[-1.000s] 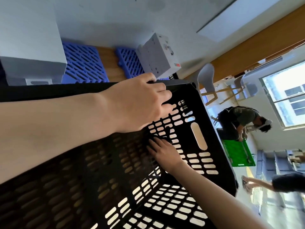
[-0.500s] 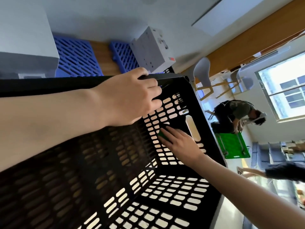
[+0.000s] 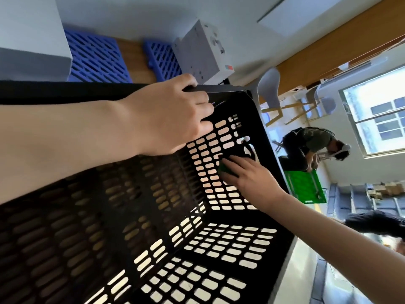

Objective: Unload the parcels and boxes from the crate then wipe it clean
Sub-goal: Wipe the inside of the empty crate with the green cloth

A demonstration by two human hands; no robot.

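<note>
— Item one?
— Crate: black plastic, slotted walls and floor. I look straight into its open side. It lies just in front of the blue pallets; I cannot see what it stands on.

— Hands?
— Well apart, both on the crate. Left hand: clamped over the upper rim, close to the far right corner, with the fingers curled round the edge. Right hand: inside the crate, fingers straight, pressing a green cloth flat against the end wall, just beneath the handle slot.

— Cloth, or sponge?
— I cannot tell. Only a green edge shows under the fingertips.

— Beyond the rim?
— Two pallets side by side, with a strip of wood floor between them. Small white box: at the right edge of the right-hand pallet, just behind the rim and near the left hand. Large white box: over the left edge of the left-hand pallet.

— Farther off?
— I log a second person crouched over a green crate, pale chairs near the wood-panelled wall, and a bright window.
</note>
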